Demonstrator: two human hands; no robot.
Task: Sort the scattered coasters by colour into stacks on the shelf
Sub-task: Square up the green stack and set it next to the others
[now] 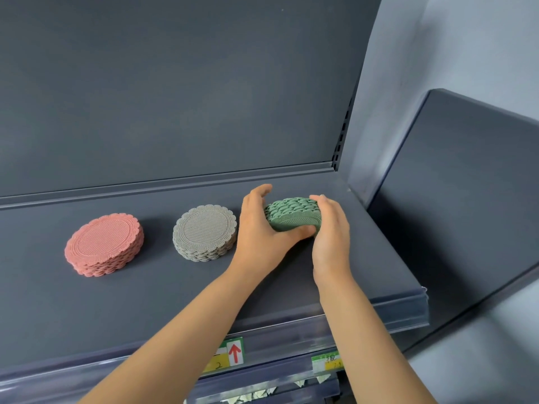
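Green woven round coasters [293, 215], stacked and tilted, sit clasped between the left hand [259, 231] and right hand [331, 228] on the dark grey shelf [145, 287], right of the grey stack [204, 231] and pink stack [105, 243].

A dark grey back panel [175, 83] stands tall behind everything. At its right edge runs a post with a row of small slots [340, 141]. A pale wall [481, 39] shows on the far right, with a dark grey side panel [455, 185] in front of it. Low down, a clear plastic strip [277, 342] holds a label with a red arrow [234, 352] and a green and yellow label [326, 363].
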